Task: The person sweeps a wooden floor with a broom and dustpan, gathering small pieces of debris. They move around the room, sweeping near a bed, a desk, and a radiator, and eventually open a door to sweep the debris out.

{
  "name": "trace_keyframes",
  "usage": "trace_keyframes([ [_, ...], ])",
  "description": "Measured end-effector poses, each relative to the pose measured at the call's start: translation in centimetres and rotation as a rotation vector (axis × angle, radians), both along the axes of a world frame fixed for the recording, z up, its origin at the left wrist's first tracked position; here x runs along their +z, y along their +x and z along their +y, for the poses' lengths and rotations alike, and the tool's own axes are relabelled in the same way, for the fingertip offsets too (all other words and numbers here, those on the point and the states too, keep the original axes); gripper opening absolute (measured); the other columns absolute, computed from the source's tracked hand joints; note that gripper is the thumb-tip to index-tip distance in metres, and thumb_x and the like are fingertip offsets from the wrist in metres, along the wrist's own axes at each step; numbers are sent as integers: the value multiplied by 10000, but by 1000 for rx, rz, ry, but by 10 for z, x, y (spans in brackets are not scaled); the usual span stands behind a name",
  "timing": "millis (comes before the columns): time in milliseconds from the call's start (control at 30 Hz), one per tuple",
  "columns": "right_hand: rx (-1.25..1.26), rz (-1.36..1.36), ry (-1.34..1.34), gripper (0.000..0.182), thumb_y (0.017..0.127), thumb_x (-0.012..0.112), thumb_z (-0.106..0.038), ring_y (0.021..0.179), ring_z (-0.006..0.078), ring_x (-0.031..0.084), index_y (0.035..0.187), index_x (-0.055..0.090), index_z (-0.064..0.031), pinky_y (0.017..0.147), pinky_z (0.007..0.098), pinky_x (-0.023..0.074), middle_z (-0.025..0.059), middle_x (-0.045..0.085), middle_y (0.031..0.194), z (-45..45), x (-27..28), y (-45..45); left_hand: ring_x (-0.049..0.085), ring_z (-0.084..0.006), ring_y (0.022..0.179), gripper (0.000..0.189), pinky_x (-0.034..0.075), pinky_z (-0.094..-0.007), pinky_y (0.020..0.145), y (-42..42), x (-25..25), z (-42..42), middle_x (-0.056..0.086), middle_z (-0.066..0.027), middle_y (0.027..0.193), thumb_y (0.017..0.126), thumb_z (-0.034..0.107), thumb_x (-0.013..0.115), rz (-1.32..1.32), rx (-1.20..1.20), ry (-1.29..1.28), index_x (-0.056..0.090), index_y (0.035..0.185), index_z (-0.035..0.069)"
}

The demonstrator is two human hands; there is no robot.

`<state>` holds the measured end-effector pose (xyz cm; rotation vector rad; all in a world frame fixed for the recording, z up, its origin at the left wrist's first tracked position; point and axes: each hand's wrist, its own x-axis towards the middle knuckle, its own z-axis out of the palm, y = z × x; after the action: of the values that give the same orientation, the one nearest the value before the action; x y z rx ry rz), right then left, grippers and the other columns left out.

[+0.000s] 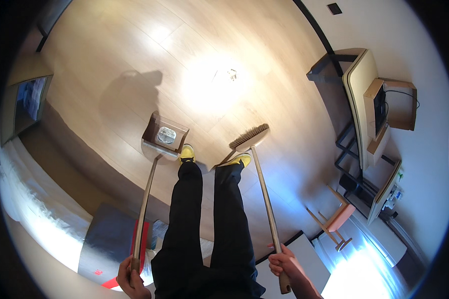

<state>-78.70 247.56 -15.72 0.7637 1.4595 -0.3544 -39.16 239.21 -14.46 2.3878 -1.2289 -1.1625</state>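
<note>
My left hand (131, 279) grips the upper end of a long metal handle that leads down to a brown, see-through dustpan (177, 130) with a toothed edge. A rounded whitish-silver item (167, 135) shows inside the pan; I cannot tell what it is. My right hand (284, 263) is closed around the handle of a broom (252, 141), near its end. The broom's brown bristles point away from me, just beyond my right yellow shoe (242, 160). The dustpan is beside my left yellow shoe (187, 152). Small debris (232, 74) lies farther out on the floor, in a bright glare.
Wood-look flooring (134, 41) spreads ahead. On the right, a desk (359, 97) bears an open cardboard box (376, 108), and a small wooden chair (338, 218) stands nearer. A bed (41, 202) is at the left, with a grey and red bag (108, 239) close to my legs.
</note>
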Motion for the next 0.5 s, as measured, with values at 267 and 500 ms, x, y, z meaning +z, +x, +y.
trace_keyframes([
  [267, -37, 1, -210, 385, 900, 493, -54, 417, 79, 375, 1271, 390, -51, 396, 240, 337, -19, 344, 600, -56, -54, 7, 594, -336, 1135, 328, 480, -401, 1005, 9, 1, -17, 575, -261, 1227, 960, 10, 403, 262, -10, 95, 505, 1230, -145],
  [500, -97, -32, -415, 462, 871, 533, -75, 387, 72, 360, 1304, 375, -35, 376, 244, 318, -25, 341, 594, -92, -84, 7, 608, -328, 1113, 347, 503, -395, 969, 14, -2, -18, 588, -259, 1205, 944, 45, 415, 216, -18, 128, 509, 1218, -147],
])
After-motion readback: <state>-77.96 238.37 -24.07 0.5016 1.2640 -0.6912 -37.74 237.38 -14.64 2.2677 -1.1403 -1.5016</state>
